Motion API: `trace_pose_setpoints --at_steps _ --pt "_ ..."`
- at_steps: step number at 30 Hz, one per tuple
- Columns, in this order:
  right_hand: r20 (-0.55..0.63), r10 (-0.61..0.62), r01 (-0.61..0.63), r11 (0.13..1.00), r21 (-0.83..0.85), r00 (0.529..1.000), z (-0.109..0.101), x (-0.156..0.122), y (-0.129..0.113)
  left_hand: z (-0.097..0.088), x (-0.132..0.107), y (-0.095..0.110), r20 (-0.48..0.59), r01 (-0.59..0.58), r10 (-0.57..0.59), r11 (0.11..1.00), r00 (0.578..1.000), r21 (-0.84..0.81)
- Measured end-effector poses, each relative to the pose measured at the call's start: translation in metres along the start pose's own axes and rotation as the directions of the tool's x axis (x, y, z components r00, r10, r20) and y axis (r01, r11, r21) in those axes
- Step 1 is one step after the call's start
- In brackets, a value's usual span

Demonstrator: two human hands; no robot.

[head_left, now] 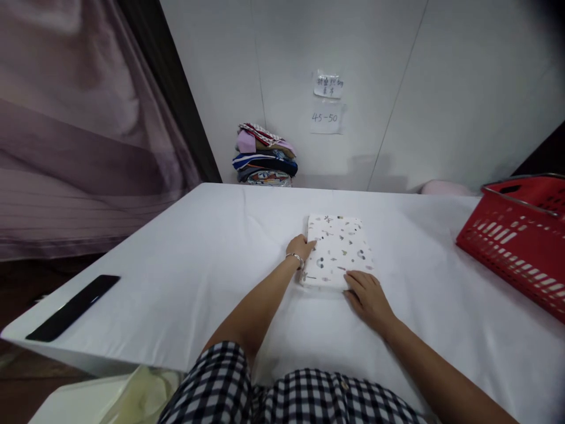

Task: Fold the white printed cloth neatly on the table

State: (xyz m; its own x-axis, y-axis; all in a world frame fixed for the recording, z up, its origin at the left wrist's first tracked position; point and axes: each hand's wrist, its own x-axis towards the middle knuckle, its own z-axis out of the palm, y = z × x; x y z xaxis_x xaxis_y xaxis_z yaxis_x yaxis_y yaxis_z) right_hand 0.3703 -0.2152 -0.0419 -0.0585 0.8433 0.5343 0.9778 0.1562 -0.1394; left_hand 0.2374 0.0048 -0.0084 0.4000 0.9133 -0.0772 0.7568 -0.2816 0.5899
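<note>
**Folded cloth (338,247) lies flat mid-desk, both your hands on it**

The white desk (198,265) fills most of your view. The folded cloth, white with small scattered prints, sits near its middle, dead ahead of you at 12 o'clock. A mauve curtain (79,129) hangs at 10 o'clock, beyond the desk's left edge. The red basket (516,235) stands on the desk at 3 o'clock from the cloth, well apart from it. A stack of folded clothes (263,156) rests against the wall at 11 o'clock, at the desk's far edge. A flat black slab (73,307) lies near the desk's left corner at 8 o'clock.

Your right hand (365,294) lies palm down, fingers spread and released, on the cloth's near right corner at 5 o'clock. Your left hand (301,246) meets the cloth's left edge at 9 o'clock, fingers bent over it; you cannot tell from here whether it grips or only rests.

Two paper notes (327,101) are stuck to the wall at 12 o'clock, above the cloth. A thin bracelet (295,257) circles your left wrist.
</note>
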Motion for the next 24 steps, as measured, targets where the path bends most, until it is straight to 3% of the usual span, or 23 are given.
trace_pose_setpoints --at_steps 6,11,16,24 --pt "-0.005 -0.023 0.023 0.999 0.038 1.0 0.002 -0.004 0.006 0.009 0.004 -0.009 -0.012 0.014 -0.014 0.999 1.0 0.037" --pt "-0.006 0.003 -0.002 0.997 0.074 1.0 0.003 -0.003 0.008 0.001 0.015 -0.003 0.009 0.009 -0.009 0.999 1.0 0.038" --pt "0.003 0.007 -0.007 0.996 0.094 1.0 0.004 -0.003 0.01 -0.005 0.044 0.014 0.036 0.039 -0.039 0.999 0.999 0.02" --pt "0.025 0.011 -0.014 0.996 0.089 1.0 0.006 -0.001 0.013 0.002 0.094 0.028 0.042 0.123 -0.122 0.992 0.992 -0.019"
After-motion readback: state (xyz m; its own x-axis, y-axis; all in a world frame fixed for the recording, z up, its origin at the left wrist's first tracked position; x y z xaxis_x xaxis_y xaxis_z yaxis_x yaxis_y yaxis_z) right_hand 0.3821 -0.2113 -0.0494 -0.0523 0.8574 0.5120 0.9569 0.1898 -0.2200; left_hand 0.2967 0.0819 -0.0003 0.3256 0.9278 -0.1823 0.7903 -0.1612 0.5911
